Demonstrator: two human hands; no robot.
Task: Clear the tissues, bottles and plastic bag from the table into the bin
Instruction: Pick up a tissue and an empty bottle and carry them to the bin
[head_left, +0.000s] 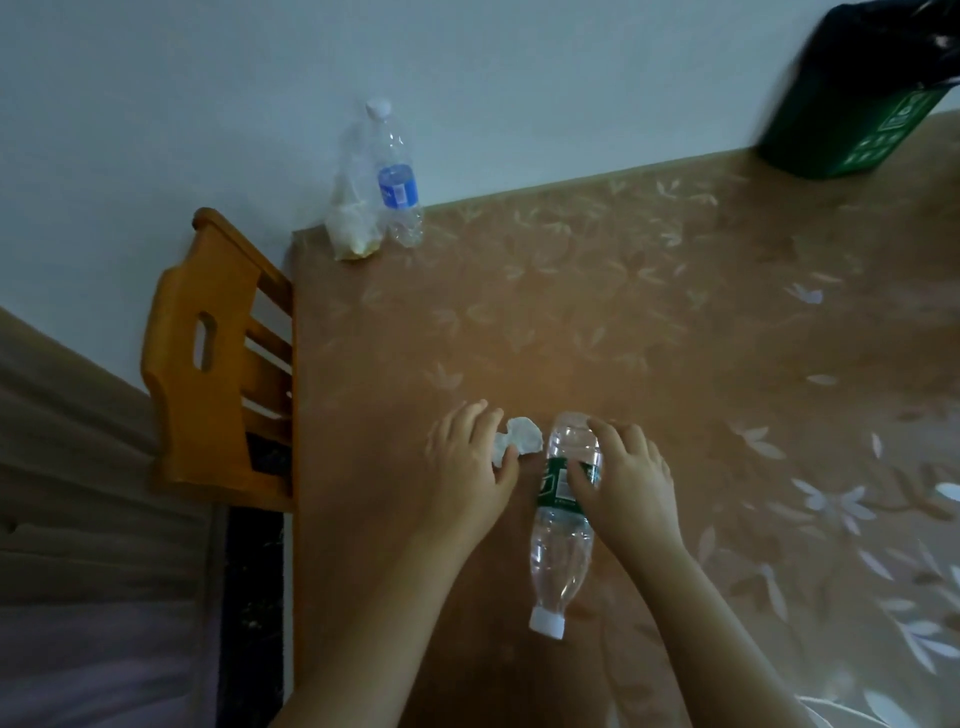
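Observation:
A clear bottle with a green label (558, 540) lies on its side on the brown table (597, 312), its white cap toward me. My right hand (621, 480) curls around its upper body. My left hand (475, 462) covers part of a crumpled white tissue (522, 436) just left of the bottle, thumb against it. At the table's far left corner a clear bottle with a blue label (397, 182) stands upright beside a clear plastic bag (350, 218). A green bin with a black liner (862, 88) stands at the far right corner.
A wooden chair (218, 364) stands against the table's left edge. A pale wall runs behind the table. The leaf-patterned tablecloth stretches between my hands and the bin.

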